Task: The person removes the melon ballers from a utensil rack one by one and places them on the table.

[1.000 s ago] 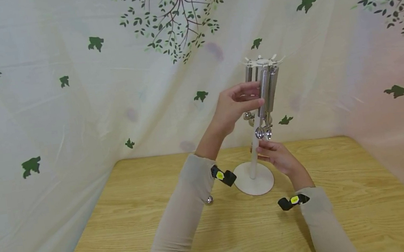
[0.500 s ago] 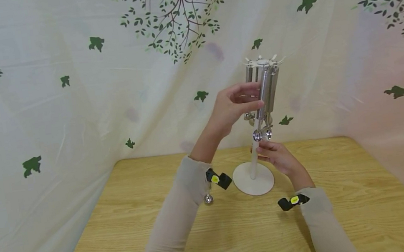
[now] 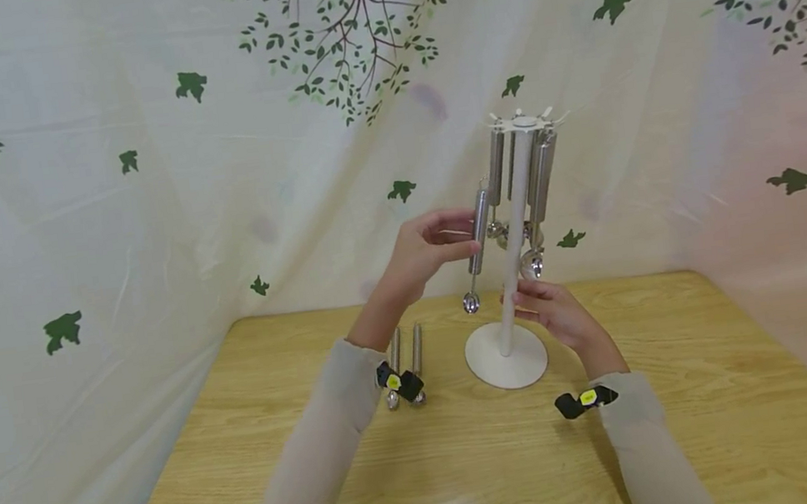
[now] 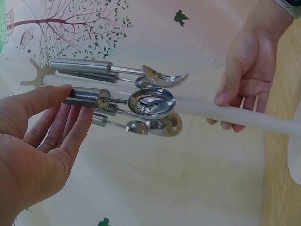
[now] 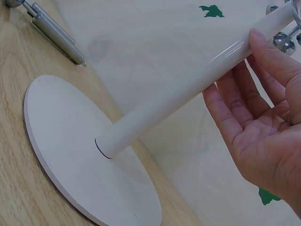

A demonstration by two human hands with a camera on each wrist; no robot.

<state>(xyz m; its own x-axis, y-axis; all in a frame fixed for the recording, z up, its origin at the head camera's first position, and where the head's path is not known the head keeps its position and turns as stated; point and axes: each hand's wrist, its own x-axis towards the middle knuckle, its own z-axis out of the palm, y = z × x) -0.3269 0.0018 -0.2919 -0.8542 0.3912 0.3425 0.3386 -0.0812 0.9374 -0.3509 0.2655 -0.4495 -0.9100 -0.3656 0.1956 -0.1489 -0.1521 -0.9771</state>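
Observation:
In the head view my left hand [image 3: 424, 251] pinches a steel melon baller [image 3: 480, 230] by its handle, left of the white stand. Its oval scoop [image 4: 152, 102] with a small hole points down and hangs clear of the rack. My right hand [image 3: 561, 315] grips the stand's white post [image 3: 513, 272] low down, thumb on one side and fingers on the other. Several steel utensils [image 3: 545, 171] hang by their handles from the hooked top ring [image 3: 524, 124]; a curved scoop [image 4: 160, 76] shows among them in the left wrist view.
The stand's round white base [image 3: 509, 369] rests on the wooden table [image 3: 309, 465]. Two steel utensils [image 3: 417, 343] lie side by side left of the base, partly behind my left wrist strap. A leaf-printed cloth [image 3: 319, 178] hangs behind the table.
My left hand has drawn the melon baller off the rack, leftward and slightly down. As that arm shifts, two utensils on the table come into view. My right hand stays on the post.

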